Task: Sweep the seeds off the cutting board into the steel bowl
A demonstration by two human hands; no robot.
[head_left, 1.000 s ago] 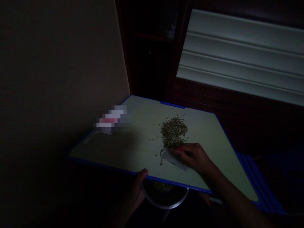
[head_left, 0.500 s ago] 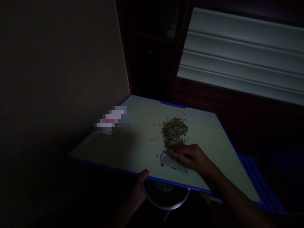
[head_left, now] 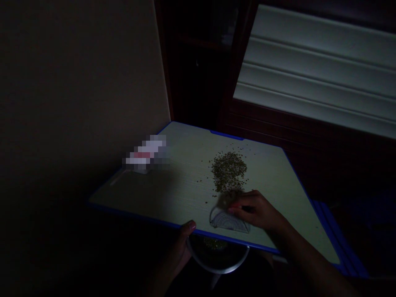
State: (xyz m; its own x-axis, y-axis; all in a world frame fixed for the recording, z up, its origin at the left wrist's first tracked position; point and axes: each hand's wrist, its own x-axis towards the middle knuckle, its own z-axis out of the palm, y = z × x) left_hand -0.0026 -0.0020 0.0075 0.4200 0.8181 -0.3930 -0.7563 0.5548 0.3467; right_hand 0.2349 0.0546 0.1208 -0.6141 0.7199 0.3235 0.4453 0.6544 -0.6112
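Small dark grains (head_left: 229, 170), perhaps seeds or lentils, lie in a loose heap on a pale board (head_left: 185, 181) with a blue rim. My right hand (head_left: 252, 208) is closed at the curved edge of a clear protractor (head_left: 230, 220), which lies against the board just below the heap. My left hand (head_left: 184, 241) grips the board's near edge, thumb on top; its other fingers are mostly hidden underneath. Beneath that edge is a metal-rimmed bowl (head_left: 224, 270) with more grains inside, partly covered by the board.
A blurred white and red object (head_left: 144, 156) rests at the board's left side, close to a wall (head_left: 93, 74). Dark wooden furniture stands behind, with pale slatted panels (head_left: 318, 68) at upper right. Blue slats (head_left: 337, 239) lie beyond the board's right edge. The room is dim.
My right hand and the protractor have moved slightly toward the board's near edge, away from the heap. My left hand keeps its place on the edge.
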